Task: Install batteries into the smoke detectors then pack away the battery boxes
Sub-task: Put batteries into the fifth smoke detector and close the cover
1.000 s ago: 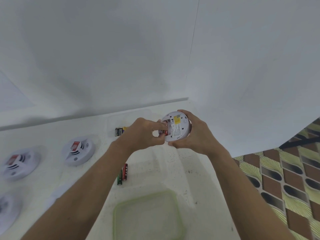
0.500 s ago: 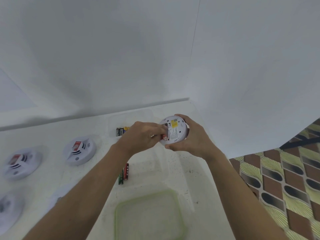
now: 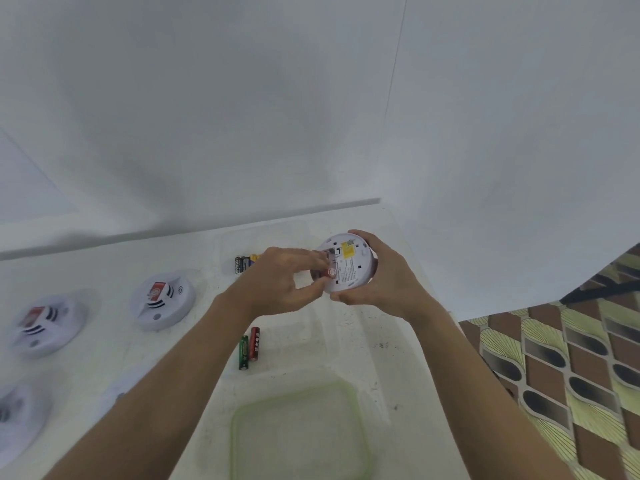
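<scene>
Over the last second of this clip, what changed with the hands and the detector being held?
The left hand shifted its fingers from the upper part of the smoke detector's back down to its lower left edge, now pinching a red battery there. The right hand kept cupping the detector. The green and red batteries, three detectors on the table and the green-rimmed lid stayed put.

Four smoke detectors show: one in the grip (image 3: 349, 263), and three on the table left of it (image 3: 162, 296) (image 3: 45, 325) (image 3: 17, 415). One red battery (image 3: 329, 273) is at the grip itself. Two batteries, a green (image 3: 244, 352) and a red (image 3: 255, 342), lie below the grip. A few more batteries (image 3: 244, 263) lie just left of it; their number is unclear. One lid (image 3: 298, 431) lies well below.
</scene>
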The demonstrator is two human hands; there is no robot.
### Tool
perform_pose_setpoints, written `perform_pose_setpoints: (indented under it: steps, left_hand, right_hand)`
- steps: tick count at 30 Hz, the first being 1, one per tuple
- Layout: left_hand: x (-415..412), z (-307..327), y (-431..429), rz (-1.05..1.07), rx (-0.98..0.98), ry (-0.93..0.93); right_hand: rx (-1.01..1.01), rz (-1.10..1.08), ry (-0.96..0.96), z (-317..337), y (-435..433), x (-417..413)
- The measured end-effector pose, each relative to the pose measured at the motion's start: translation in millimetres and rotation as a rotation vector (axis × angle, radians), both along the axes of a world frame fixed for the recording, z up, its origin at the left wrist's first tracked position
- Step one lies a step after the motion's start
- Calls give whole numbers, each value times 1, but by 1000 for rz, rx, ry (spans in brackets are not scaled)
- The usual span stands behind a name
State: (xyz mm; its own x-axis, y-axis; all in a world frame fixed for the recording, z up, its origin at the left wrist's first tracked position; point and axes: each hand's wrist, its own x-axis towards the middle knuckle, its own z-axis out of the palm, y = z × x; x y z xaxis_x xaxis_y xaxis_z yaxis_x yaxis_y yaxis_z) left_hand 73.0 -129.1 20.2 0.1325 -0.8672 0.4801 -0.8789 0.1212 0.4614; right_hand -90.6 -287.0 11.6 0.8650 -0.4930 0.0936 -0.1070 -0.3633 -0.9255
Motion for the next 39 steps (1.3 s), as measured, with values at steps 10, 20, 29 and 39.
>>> perform_pose_setpoints:
  steps: [10,20,29,39]
  left_hand:
    - [-11,-1,-15,291,-157,572]
    - [17,11,-38,605,-46,713]
    - [39,-4,-56,661,460,320]
    - [41,11,-27,680,362,294]
  right_hand:
    - [-20,17,13,0,-2,-5]
    - [-31,-55,18,2,-6,-13]
    - [-62,-72,7,1,-5,-11]
    - [-70,-37,-7,5,8,-9]
